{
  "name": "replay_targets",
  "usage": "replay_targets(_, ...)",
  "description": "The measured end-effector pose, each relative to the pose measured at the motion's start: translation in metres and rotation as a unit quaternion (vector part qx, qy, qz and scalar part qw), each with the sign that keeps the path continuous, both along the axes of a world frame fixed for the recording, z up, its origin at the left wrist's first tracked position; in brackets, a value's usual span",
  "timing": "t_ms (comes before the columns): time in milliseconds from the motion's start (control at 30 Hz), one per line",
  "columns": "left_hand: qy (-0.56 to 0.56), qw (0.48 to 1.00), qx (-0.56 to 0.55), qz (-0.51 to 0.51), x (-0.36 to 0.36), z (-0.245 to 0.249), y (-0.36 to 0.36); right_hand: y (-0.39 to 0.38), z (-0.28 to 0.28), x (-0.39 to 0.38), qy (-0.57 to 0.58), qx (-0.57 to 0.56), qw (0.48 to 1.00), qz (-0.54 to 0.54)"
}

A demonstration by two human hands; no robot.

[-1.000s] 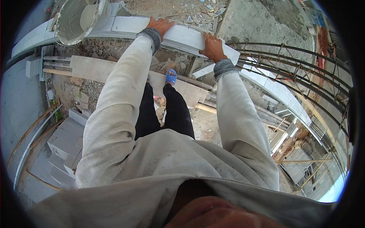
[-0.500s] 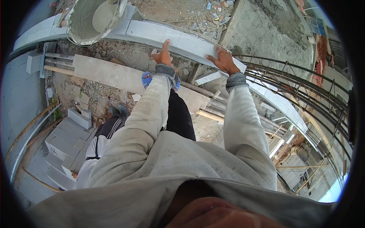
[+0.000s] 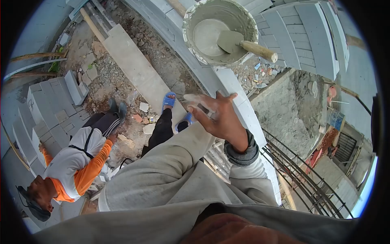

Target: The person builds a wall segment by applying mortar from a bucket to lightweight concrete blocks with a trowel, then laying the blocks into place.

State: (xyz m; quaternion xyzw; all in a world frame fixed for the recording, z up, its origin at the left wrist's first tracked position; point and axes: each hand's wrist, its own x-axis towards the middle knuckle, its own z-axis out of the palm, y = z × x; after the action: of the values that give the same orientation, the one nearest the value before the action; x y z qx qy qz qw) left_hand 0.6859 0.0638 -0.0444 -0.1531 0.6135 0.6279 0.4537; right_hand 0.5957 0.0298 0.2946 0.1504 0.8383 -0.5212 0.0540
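Observation:
My right hand (image 3: 227, 120) is raised in the middle of the view with its fingers apart, holding nothing. Behind it, my left hand (image 3: 198, 99) shows only as pale, smeared fingertips; the rest is hidden, so its grip cannot be made out. Just beyond both hands runs a low wall of light grey blocks (image 3: 239, 95). On this wall stands a bucket (image 3: 190, 30) of wet grey mortar (image 3: 206, 34). A trowel (image 3: 230, 42) rests in the mortar, its wooden handle (image 3: 260, 51) leaning over the rim towards the right. Neither hand touches the bucket or trowel.
A long plank (image 3: 136, 67) lies beneath my sandalled feet. At lower left, a co-worker (image 3: 87, 148) in orange sleeves is beside stacked blocks (image 3: 50, 101). A steel rebar cage (image 3: 298, 173) runs along the right, and more blocks (image 3: 292, 34) stand at upper right.
My view has turned left, bringing the bucket, trowel and co-worker more fully into sight. Both hands have come off the wall top, and the right now overlaps the left.

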Motion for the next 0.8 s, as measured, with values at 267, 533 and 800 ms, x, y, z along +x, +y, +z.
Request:
replay_targets(267, 0.097, 0.986, -0.027, -0.133, -0.087, 0.009, -0.249, 0.0, -0.207, -0.346, 0.074, 0.285, 0.889, -0.351)
replay_targets(533, 0.042, 0.928, -0.363, -0.07, -0.063, -0.018, -0.565, -0.021, -0.201, -0.377, 0.013, 0.165, 0.937, -0.309)
replay_targets(800, 0.509, 0.649, -0.182, -0.535, -0.13, -0.01, -0.452, -0.075, -0.125, -0.038, 0.05, -0.014, 0.997, -0.057)
